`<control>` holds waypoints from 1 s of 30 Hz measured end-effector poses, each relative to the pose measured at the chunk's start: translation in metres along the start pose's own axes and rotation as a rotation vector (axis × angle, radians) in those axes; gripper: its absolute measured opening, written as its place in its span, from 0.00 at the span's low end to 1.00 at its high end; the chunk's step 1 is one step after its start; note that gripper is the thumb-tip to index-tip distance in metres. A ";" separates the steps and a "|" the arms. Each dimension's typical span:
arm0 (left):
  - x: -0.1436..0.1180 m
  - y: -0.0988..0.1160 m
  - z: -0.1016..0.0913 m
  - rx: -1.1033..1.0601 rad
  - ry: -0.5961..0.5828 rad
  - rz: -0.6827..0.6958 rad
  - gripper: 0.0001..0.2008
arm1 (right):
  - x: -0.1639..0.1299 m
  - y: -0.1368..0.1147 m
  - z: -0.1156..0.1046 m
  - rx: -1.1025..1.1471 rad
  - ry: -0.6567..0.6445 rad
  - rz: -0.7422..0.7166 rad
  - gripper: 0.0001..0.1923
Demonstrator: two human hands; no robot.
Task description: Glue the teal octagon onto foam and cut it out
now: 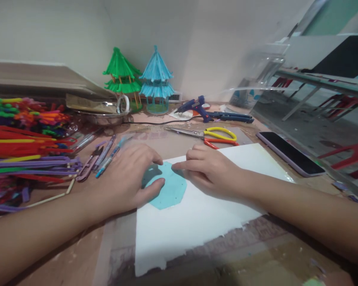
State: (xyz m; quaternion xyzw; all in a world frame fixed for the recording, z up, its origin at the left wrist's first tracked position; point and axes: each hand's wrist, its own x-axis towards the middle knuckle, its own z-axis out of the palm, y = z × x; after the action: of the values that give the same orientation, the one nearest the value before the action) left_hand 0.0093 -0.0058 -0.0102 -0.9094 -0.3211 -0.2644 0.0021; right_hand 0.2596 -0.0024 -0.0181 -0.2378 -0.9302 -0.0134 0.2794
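- Teal paper, cut to an octagon (pixel 170 188), lies flat on the near-left part of a white sheet (pixel 209 206) on the worn brown table (pixel 77 254).
- Your left hand (pixel 127 178) presses flat on the octagon's left side, fingers spread and clamped on nothing, thumb across its lower edge.
- Your right hand (pixel 210 167) rests loosely curled just right of it, index fingertip touching the octagon's upper right edge.
- Shiny metal bowl (pixel 103 115) sits behind your left hand; you cannot tell what it holds.
- Fuzzy pipe cleaners (pixel 26 147) in red, purple, green and orange lie heaped at far left.
- Yellow-and-orange-handled scissors (pixel 209 136) lie beyond the sheet, with a blue glue gun (pixel 197 106) further back.
- Green pagoda model (pixel 122 77) and blue pagoda model (pixel 156 79) stand upright by the wall.
- Dark phone (pixel 289 153) lies flat, right of the sheet.
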 end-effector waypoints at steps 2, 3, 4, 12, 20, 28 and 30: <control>0.001 -0.001 0.000 -0.119 0.020 -0.112 0.08 | 0.000 0.000 0.001 -0.009 -0.023 0.002 0.15; 0.001 -0.002 0.000 -0.173 0.020 -0.158 0.09 | 0.000 0.001 0.001 -0.010 -0.033 0.009 0.15; 0.002 -0.002 -0.001 -0.217 0.011 -0.193 0.10 | 0.000 0.001 0.001 -0.010 -0.043 0.017 0.15; 0.007 -0.002 -0.009 -0.276 -0.012 -0.293 0.13 | 0.001 -0.005 -0.001 -0.025 0.004 0.006 0.12; 0.008 -0.007 -0.016 -0.287 0.062 -0.297 0.12 | 0.002 -0.007 0.001 0.039 0.196 0.116 0.06; 0.017 0.003 -0.065 -0.288 0.162 -0.590 0.14 | 0.002 -0.003 0.001 0.048 0.105 0.373 0.09; 0.019 0.003 -0.073 -0.298 0.161 -0.580 0.17 | 0.003 -0.003 -0.001 0.088 0.089 0.430 0.04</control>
State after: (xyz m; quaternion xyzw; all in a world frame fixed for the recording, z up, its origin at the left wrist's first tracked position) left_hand -0.0120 -0.0102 0.0624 -0.7466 -0.5231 -0.3689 -0.1812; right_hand 0.2566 -0.0038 -0.0151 -0.4175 -0.8445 0.0766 0.3265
